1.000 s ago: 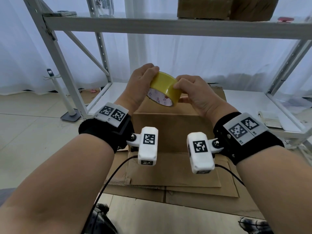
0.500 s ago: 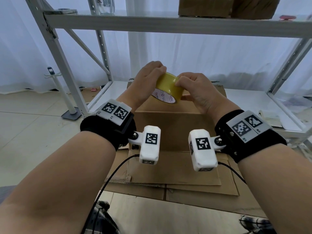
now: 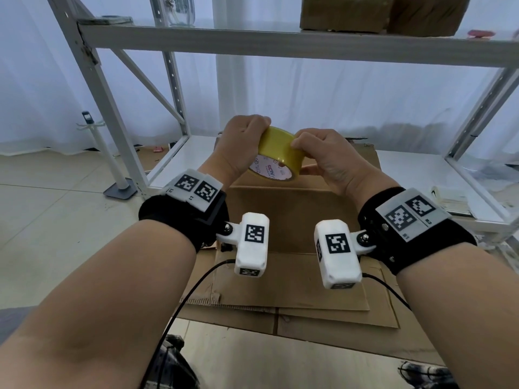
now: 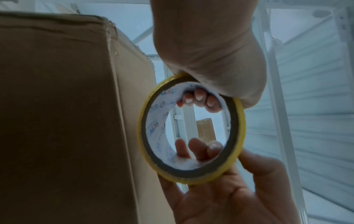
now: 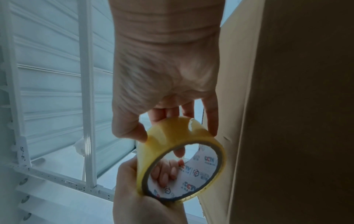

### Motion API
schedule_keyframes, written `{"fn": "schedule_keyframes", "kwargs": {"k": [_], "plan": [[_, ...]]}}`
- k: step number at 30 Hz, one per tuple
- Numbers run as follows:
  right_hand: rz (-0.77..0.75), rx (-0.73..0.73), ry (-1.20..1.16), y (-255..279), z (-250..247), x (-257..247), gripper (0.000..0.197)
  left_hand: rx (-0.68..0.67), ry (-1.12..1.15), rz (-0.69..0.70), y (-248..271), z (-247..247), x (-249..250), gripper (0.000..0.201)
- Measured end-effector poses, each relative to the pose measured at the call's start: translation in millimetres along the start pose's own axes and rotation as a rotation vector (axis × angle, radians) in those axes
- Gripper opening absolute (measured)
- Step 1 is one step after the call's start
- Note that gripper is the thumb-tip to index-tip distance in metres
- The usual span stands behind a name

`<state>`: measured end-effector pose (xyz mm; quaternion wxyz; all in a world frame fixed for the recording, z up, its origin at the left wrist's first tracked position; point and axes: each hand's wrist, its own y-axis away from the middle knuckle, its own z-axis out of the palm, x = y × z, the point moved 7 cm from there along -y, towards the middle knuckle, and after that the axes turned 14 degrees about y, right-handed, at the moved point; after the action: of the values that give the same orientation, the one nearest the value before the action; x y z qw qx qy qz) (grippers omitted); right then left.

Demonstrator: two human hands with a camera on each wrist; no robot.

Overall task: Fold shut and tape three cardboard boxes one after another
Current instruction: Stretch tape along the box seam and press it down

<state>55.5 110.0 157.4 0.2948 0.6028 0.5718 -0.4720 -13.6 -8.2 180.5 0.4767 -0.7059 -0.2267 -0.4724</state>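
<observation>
A yellow tape roll [image 3: 276,151] with a white printed core is held in the air just above a brown cardboard box [image 3: 280,211], whose top is mostly hidden behind my hands. My left hand [image 3: 241,143] grips the roll from the left, with its fingers [image 4: 197,98] curled into the core. My right hand [image 3: 318,154] pinches the roll's outer yellow face [image 5: 172,133] between thumb and fingers. In the wrist views the box wall [image 4: 57,106] [image 5: 296,106] stands close beside the roll [image 4: 241,125].
The box stands on flat cardboard sheets [image 3: 295,290] on the floor, in front of a white metal rack [image 3: 252,42]. More cardboard boxes [image 3: 351,12] and a glass jar [image 3: 179,9] sit on the upper shelf. A white stand [image 3: 112,164] is at the left, and papers [image 3: 455,203] are at the right.
Both hands stay on the roll above the box. The roll has tilted a little, and my right fingers have shifted along its outer face.
</observation>
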Motion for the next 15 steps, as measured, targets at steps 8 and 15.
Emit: {"fn": "schedule_keyframes", "kwargs": {"k": [8,15], "plan": [[0.012,0.03,0.051,0,0,-2,0.026,-0.061,-0.189,0.065,2,10,9,0.038],[-0.031,-0.047,-0.057,4,1,-3,0.019,0.15,0.269,-0.235,3,-13,-23,0.035]]}}
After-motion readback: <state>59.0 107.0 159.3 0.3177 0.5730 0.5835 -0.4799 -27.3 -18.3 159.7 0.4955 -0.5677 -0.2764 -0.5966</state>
